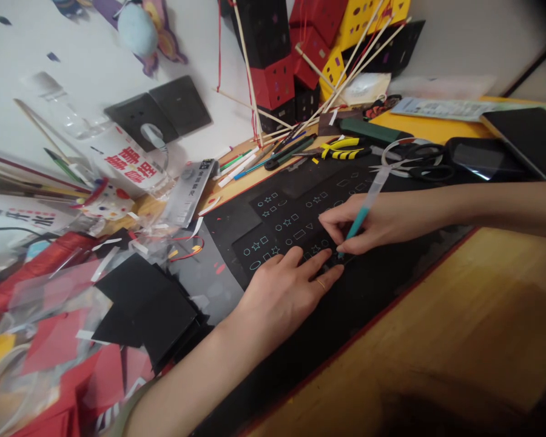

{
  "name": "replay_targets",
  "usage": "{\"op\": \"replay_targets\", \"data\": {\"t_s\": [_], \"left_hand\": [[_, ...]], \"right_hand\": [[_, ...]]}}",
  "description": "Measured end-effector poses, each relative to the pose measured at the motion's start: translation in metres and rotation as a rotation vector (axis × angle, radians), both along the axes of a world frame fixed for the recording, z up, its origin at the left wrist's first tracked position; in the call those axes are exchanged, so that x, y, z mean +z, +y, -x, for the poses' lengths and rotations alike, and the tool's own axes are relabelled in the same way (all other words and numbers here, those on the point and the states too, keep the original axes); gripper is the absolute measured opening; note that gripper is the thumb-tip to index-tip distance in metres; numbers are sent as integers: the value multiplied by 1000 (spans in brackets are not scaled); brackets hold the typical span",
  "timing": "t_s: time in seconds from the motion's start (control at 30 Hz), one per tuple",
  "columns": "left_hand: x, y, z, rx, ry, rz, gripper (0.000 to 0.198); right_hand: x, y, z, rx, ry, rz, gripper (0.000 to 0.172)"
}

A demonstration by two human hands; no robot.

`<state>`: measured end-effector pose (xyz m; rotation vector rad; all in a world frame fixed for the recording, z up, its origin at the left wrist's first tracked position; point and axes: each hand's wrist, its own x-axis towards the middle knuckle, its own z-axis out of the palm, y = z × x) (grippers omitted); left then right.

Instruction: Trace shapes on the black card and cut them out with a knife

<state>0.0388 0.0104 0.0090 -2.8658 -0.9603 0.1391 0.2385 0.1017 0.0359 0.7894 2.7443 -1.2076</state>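
My right hand (364,223) grips a slim pen (363,212) with a teal lower part and a pale, see-through upper end. Its tip points down at a black paper sheet (295,209) and is partly hidden by my fingers. Rows of small outlined stars, hexagons, ovals, rectangles and triangles cover the sheet. My left hand (284,291), with a thin ring on one finger, lies flat on the lower part of the sheet, fingers apart, the fingertips close to the pen tip. Beneath the sheet is a dark cutting mat (309,340) with a red edge.
Scissors (412,167), yellow-black pliers (343,147) and a phone (486,159) lie behind the mat. Red, black and yellow paper boxes (273,85) hang with sticks and string at the back. Left are black squares (150,303), red paper scraps (54,343) and a clear bottle (131,158).
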Motion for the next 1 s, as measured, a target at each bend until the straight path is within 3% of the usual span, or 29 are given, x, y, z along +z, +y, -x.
{"op": "replay_targets", "data": {"t_s": [1.0], "left_hand": [[0,-1,0,10,-10,13,45]], "right_hand": [[-5,4,-2,0,34,-13,7]]}}
